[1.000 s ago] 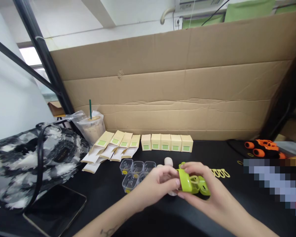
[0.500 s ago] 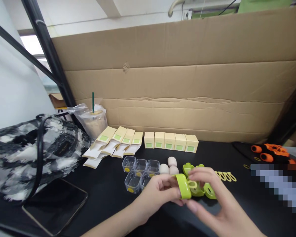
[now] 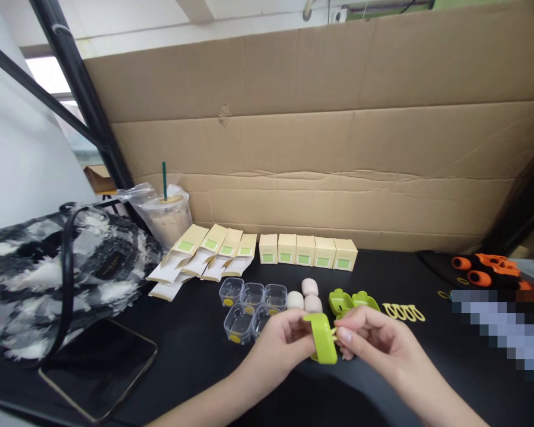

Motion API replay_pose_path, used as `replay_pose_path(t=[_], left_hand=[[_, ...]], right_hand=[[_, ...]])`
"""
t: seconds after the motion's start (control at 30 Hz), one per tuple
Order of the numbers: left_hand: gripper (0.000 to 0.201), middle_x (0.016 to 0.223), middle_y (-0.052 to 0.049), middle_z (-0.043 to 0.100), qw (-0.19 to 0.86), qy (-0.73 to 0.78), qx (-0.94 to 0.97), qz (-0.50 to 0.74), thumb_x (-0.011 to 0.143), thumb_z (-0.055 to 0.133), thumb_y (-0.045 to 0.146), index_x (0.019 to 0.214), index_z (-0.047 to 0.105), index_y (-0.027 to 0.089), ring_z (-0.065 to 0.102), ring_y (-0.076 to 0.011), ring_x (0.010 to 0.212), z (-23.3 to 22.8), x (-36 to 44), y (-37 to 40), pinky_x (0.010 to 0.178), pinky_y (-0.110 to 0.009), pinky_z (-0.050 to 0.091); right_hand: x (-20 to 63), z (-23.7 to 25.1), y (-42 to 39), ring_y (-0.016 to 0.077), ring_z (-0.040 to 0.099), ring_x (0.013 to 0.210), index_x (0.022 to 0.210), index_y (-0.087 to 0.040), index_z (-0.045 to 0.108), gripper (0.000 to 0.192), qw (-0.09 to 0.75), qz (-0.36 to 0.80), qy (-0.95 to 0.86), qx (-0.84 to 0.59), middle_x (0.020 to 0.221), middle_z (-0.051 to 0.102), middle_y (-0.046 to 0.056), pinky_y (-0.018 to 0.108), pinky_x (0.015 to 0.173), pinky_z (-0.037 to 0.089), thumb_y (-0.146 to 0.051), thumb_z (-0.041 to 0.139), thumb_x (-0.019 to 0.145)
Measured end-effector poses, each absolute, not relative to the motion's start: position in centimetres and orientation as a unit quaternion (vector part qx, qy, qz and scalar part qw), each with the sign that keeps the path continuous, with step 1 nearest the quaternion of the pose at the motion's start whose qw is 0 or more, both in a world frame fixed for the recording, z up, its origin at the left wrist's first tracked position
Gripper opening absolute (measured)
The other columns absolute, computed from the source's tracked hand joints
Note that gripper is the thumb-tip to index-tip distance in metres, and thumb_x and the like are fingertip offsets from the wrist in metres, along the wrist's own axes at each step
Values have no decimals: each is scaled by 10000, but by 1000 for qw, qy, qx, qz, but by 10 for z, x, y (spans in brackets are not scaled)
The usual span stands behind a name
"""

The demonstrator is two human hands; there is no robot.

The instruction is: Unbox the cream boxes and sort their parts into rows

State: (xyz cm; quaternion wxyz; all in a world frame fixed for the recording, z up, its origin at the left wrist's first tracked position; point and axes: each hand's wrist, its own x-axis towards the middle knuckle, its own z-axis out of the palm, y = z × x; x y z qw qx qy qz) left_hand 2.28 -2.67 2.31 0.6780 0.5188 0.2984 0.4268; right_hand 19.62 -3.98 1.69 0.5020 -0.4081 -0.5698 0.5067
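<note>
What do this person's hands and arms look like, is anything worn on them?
Both are bare: no gloves, no sleeves, no watch or rings that show. The left hand and right hand have slim fingers with short, unpainted-looking nails. The forearms enter from the bottom edge, uncovered all the way down.

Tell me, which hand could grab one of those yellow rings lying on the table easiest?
Probably the right hand: the yellow rings lie just beyond it, on its side. The left hand grips the green case.
</note>
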Motion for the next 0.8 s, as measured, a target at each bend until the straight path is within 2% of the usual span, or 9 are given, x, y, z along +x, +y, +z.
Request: replay_pose_path(t=[0.2, 0.33, 0.67, 0.8], left_hand=[[319, 768, -35, 712, 663, 326, 526, 421, 605, 818, 354, 790, 670, 139, 649, -181, 777, 20, 24, -28, 741, -260, 480], [345, 799, -51, 711, 657, 334, 532, 417, 638, 782, 419, 802, 656, 143, 652, -208, 812, 19, 25, -30, 763, -289, 478], [298, 814, -35, 663, 627, 354, 551, 422, 721, 719, 406, 824, 619, 145, 590, -164, 793, 13, 26, -34, 730, -251, 441], [306, 794, -28, 650, 623, 351, 549, 434, 713, 726, 406, 815, 622, 138, 571, -151, 776, 17, 26, -35, 723, -242, 434]], right_hand=[[191, 9, -43, 133, 495, 574, 652, -202, 593, 277, 531, 449, -584, -420, 632, 555, -16, 247, 528, 409, -445, 684, 751], [190, 5, -43, 132, 498, 566, 667, -204, 596, 259, 541, 429, -597, -408, 631, 542, -14, 242, 517, 425, -426, 653, 787], [189, 0, -44, 153, 578, 638, 668, -205, 588, 229, 545, 358, -642, -404, 687, 591, 12, 245, 588, 505, -358, 609, 837], [192, 1, -46, 164, 631, 700, 770, -224, 628, 156, 518, 346, -673, -399, 752, 639, 23, 242, 631, 532, -316, 560, 876]])
